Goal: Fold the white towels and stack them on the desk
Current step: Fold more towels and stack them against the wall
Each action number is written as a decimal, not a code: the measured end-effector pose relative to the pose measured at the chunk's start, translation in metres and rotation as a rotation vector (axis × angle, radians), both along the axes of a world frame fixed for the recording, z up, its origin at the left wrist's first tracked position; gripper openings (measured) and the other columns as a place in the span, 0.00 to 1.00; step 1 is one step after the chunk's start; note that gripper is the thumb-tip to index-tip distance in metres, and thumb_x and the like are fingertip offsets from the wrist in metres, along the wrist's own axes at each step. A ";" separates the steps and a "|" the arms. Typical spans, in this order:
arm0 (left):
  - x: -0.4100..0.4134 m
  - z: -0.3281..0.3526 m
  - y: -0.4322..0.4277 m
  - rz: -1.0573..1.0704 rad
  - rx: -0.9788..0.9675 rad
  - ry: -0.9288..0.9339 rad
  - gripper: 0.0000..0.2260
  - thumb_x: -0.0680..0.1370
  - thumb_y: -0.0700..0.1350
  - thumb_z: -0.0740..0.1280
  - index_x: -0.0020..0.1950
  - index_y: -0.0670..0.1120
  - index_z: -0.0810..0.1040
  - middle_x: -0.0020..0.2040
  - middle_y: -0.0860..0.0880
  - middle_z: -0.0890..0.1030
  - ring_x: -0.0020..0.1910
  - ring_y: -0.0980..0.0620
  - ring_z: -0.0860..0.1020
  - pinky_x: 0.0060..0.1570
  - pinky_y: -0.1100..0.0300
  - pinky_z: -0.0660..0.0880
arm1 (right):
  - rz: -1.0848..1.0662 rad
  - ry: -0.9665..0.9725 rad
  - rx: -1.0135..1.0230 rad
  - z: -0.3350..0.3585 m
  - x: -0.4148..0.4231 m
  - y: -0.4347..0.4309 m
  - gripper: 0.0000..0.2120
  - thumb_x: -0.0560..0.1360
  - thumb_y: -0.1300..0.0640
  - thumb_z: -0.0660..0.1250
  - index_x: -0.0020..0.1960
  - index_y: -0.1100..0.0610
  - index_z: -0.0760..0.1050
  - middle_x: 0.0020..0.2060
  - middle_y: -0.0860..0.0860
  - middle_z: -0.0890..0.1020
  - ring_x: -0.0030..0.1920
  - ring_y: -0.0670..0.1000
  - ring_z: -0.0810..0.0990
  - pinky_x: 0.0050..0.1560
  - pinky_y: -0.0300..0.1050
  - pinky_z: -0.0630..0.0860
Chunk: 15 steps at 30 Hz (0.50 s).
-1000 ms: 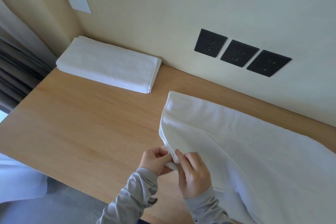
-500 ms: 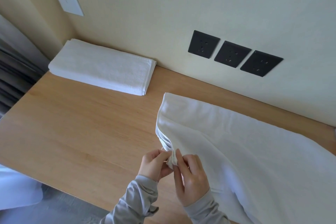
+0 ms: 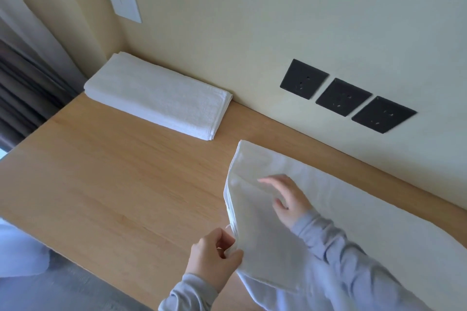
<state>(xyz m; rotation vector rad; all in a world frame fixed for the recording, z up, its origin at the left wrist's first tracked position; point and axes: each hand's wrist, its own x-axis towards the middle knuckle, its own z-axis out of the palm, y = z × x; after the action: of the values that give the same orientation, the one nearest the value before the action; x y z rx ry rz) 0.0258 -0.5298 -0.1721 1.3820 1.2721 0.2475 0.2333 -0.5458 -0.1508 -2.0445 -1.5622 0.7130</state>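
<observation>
A large white towel (image 3: 353, 209) lies spread over the right half of the wooden desk (image 3: 113, 184), its left edge doubled into layers. My left hand (image 3: 214, 257) pinches the near left corner of that towel. My right hand (image 3: 288, 197) lies on top of the towel farther back, fingers stretched out flat toward the left edge. A folded white towel (image 3: 159, 94) rests at the desk's far left, against the wall.
Three black wall sockets (image 3: 343, 96) sit on the wall above the desk's back edge. A white switch plate (image 3: 123, 0) is on the side wall. Grey curtains (image 3: 22, 88) hang at the left. White fabric (image 3: 17, 250) lies below the desk's near left edge.
My right hand has let go of the towel corner and moved back onto the towel, fingers flat. My left hand still pinches the corner. The camera has shifted.
</observation>
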 end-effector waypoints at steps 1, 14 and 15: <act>-0.001 -0.001 -0.001 0.004 -0.002 -0.011 0.10 0.64 0.39 0.72 0.30 0.51 0.74 0.25 0.58 0.76 0.23 0.60 0.69 0.30 0.73 0.67 | 0.073 -0.072 -0.042 -0.001 0.010 0.025 0.27 0.67 0.76 0.56 0.62 0.59 0.74 0.57 0.55 0.75 0.60 0.52 0.72 0.65 0.38 0.65; -0.032 -0.030 0.013 0.141 -0.135 -0.014 0.06 0.62 0.41 0.73 0.32 0.48 0.77 0.31 0.48 0.81 0.31 0.51 0.74 0.40 0.59 0.74 | 0.630 -0.637 -0.558 -0.058 0.036 0.183 0.17 0.72 0.65 0.61 0.57 0.50 0.74 0.64 0.48 0.66 0.65 0.53 0.63 0.64 0.44 0.60; -0.035 -0.032 0.013 0.155 -0.151 -0.007 0.05 0.60 0.43 0.72 0.31 0.48 0.77 0.32 0.45 0.81 0.31 0.52 0.73 0.40 0.58 0.74 | 0.639 -0.649 -0.564 -0.058 0.037 0.185 0.16 0.72 0.65 0.61 0.55 0.49 0.74 0.63 0.47 0.66 0.64 0.53 0.63 0.62 0.44 0.61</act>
<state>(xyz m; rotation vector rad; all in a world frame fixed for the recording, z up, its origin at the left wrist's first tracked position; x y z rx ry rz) -0.0087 -0.5166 -0.2039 1.1549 1.3656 0.2573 0.2705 -0.3609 -0.2091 -2.3065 -2.7154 0.8206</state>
